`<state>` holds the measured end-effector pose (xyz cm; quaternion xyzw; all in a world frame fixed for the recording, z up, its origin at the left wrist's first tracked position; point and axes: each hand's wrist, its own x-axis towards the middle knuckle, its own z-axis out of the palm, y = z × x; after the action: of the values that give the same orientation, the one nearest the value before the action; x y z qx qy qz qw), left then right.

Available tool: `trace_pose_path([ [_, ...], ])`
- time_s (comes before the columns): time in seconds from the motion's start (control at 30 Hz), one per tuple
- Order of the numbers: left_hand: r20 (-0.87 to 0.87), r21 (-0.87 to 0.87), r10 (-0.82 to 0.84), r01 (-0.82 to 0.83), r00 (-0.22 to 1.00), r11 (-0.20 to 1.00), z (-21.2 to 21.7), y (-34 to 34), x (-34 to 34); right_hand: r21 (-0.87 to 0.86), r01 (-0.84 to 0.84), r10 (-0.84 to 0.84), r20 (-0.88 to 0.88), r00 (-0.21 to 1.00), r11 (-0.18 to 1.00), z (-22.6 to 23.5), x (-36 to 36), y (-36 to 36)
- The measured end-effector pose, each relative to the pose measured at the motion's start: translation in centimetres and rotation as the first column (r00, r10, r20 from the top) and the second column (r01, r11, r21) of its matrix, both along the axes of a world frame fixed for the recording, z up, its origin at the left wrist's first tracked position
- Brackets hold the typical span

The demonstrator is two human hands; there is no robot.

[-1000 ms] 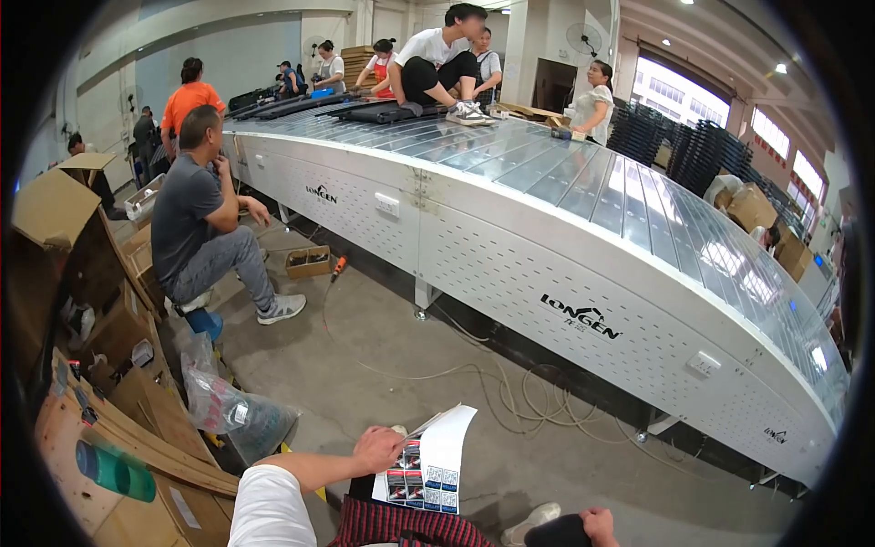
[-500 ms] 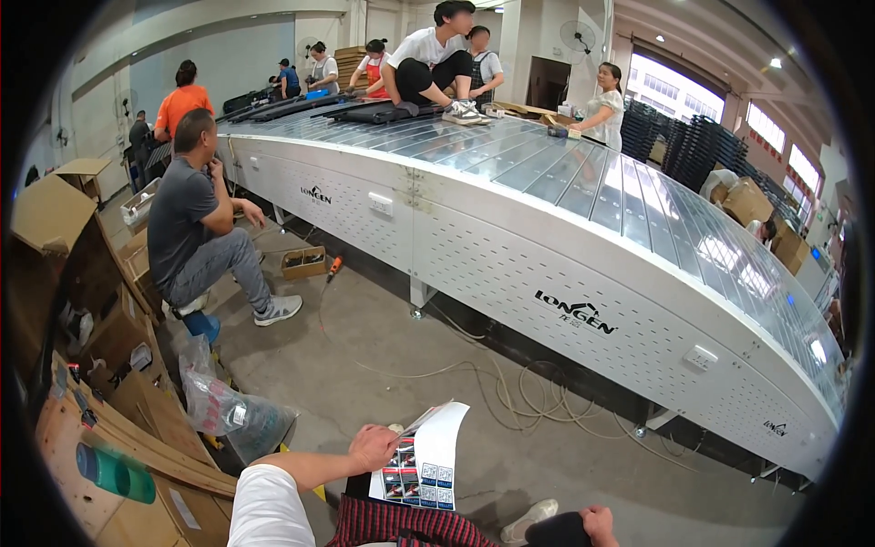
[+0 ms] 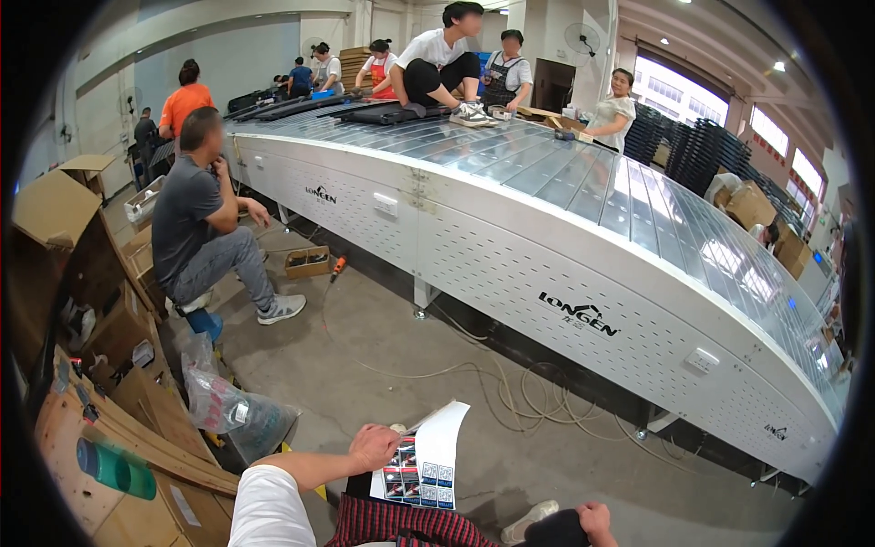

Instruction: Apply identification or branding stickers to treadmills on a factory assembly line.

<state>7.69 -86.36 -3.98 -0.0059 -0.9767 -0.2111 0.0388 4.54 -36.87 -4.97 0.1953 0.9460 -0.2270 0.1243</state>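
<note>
A printed sheet of stickers (image 3: pixel 439 442) sits over my lap, white on one side, with rows of small red, black and blue labels. My left hand (image 3: pixel 374 447) is closed on its left edge, the fingers partly hidden. Beside my dark-clad knee (image 3: pixel 556 529), near the lower edge, my right hand (image 3: pixel 594 522) rests with its fingers curled, nothing visible in it. Red-and-black striped cloth (image 3: pixel 401 524) covers my lap.
A long white machine (image 3: pixel 510 264) with a slatted top crosses ahead; a person squats on it. Another person in grey (image 3: pixel 196 210) sits at left. A cable (image 3: pixel 437 372) coils on the floor near an orange-handled tool (image 3: pixel 339 264). Cardboard boxes and a green bottle (image 3: pixel 114 469) stand left.
My hands and the sheet stay nearly still. Behind the machine, the person in the apron now faces forward and leans down, and the person at right has turned their head.
</note>
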Motion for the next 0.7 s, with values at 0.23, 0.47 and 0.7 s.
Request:
trace_pose_path([
  [0.23, -0.018, 0.031, -0.104, 0.104, 0.994, 0.994, 0.8, 1.0, -1.3, 0.01, -0.047, 0.047, 0.024, 0.999, 0.999, 0.7, -0.2, -0.1],
  [0.47, -0.098, 0.018, -0.007, 0.009, 0.995, 1.0, 0.3, 1.6, -1.6, 0.02, -0.036, 0.034, 0.088, 0.995, 0.999, 0.7, -1.1, 0.0],
  [0.7, -0.141, 0.048, -0.024, 0.031, 0.99, 0.998, -0.8, 2.9, -2.2, 0.162, -0.204, 0.203, 0.023, 0.979, 0.965, 1.2, 0.2, -1.3],
])
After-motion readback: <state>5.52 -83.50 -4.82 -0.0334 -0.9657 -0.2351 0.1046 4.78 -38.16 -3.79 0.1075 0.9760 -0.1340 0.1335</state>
